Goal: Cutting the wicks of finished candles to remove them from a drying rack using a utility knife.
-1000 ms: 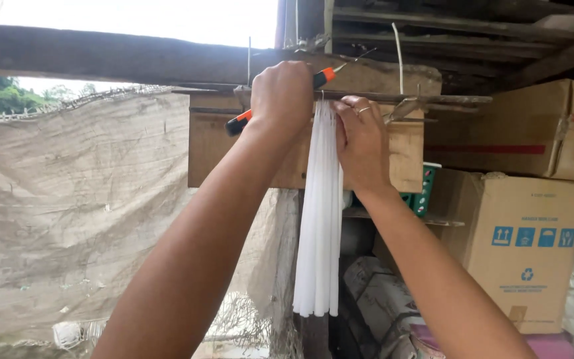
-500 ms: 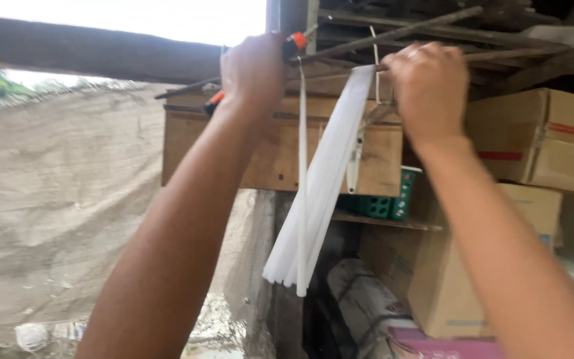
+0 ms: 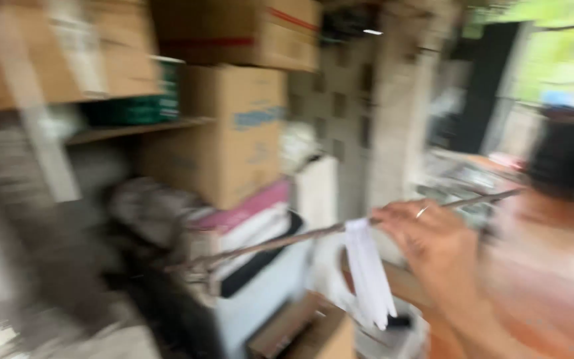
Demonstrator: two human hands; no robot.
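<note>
Heavy motion blur across the whole frame; edges smeared, fine detail lost.

Stacked cardboard boxes (image 3: pixel 224 129) filling the upper left and centre, resting on a wooden shelf (image 3: pixel 134 129), with a green crate (image 3: pixel 137 106) tucked under the top boxes. Below, a pink-and-white carton (image 3: pixel 254 219) and more brown cardboard (image 3: pixel 307 329) at the bottom centre. Grey block wall (image 3: pixel 353 100) behind, bright greenery at the upper right.

Right hand (image 3: pixel 433 242) at centre right, ring on one finger, closed around a long thin stick (image 3: pixel 280 240) running from lower left up toward the right edge. Fingers wrapped over the stick, though how tightly cannot be told through the blur. Bundle of white strips (image 3: pixel 370 276) hanging from the stick just left of the hand, touching it or nearly so, ends dangling freely toward the bottom centre.

Left hand out of view; only a blurred arm-coloured patch at the upper left corner, nothing of any grasp to be read there.

Likely risks, judged from this: far end of the stick sweeping close to the cartons at lower left, apt to snag or knock them; strips only draped, so liable to slide off with a fast swing or a tilt; single-handed hold on a long thin stick, prone to twisting or bending; loose strip ends catching on box corners below.
</note>
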